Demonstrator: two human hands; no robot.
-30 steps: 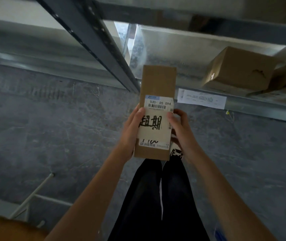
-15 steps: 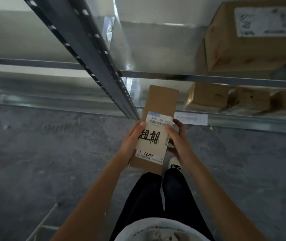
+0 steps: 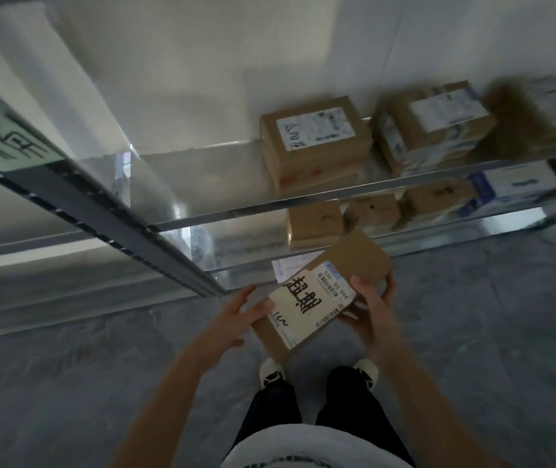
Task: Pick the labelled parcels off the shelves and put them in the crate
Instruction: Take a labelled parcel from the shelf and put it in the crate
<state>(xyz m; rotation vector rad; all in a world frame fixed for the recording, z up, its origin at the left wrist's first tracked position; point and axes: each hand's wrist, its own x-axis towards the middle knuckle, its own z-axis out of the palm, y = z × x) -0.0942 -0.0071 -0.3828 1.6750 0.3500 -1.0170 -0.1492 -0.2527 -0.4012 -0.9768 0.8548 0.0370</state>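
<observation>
Labelled parcel point(image 3: 317, 295) held tilted above floor, before shelves point(image 3: 303, 204); right hand point(image 3: 371, 312) gripping far end, left hand point(image 3: 236, 319) with thumb on near edge, hold looks light; crate unseen; risk: slip during turn, weak left support.

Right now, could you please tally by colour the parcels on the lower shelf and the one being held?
Brown cardboard parcels on the lower shelf: 3
White-and-blue box: 1
Brown labelled parcel, held: 1
Total: 5, leaving out the blurred far right.
</observation>
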